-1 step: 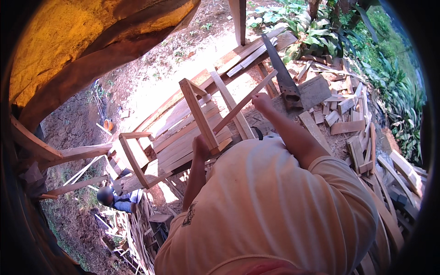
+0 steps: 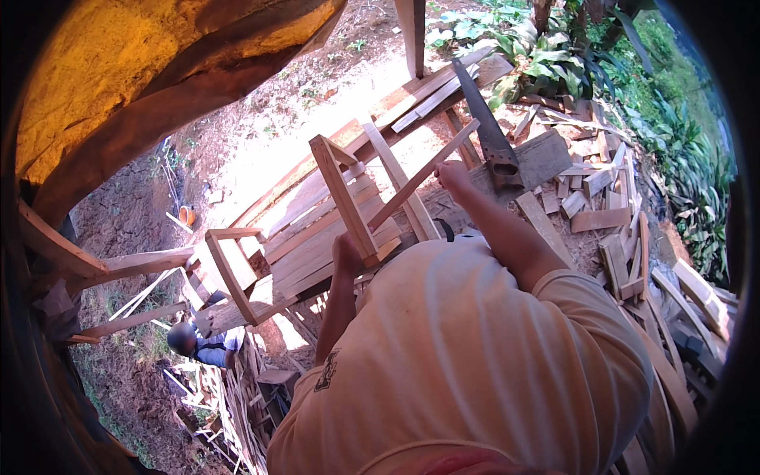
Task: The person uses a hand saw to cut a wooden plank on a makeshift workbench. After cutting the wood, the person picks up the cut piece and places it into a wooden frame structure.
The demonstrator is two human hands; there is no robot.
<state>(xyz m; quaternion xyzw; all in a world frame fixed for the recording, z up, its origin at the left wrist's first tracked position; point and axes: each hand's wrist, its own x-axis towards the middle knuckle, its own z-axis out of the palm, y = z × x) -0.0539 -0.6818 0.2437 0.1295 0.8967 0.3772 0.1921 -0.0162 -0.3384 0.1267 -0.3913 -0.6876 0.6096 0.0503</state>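
A long narrow wooden strip slants across the bench, passing by the upright pieces of a small wooden frame. My right hand is closed in a fist at the strip's upper part. Down by the foot of the frame, my left hand is closed at the strip's lower end, its fingers partly hidden. A handsaw lies to the right of my right hand, its handle toward me. Under the frame are several flat boards side by side on the bench.
Another wooden frame stands at the bench's left end, where a person is low down beside it. Offcuts are heaped on the right. An orange tarp hangs at upper left, and a wooden post rises beyond the bench.
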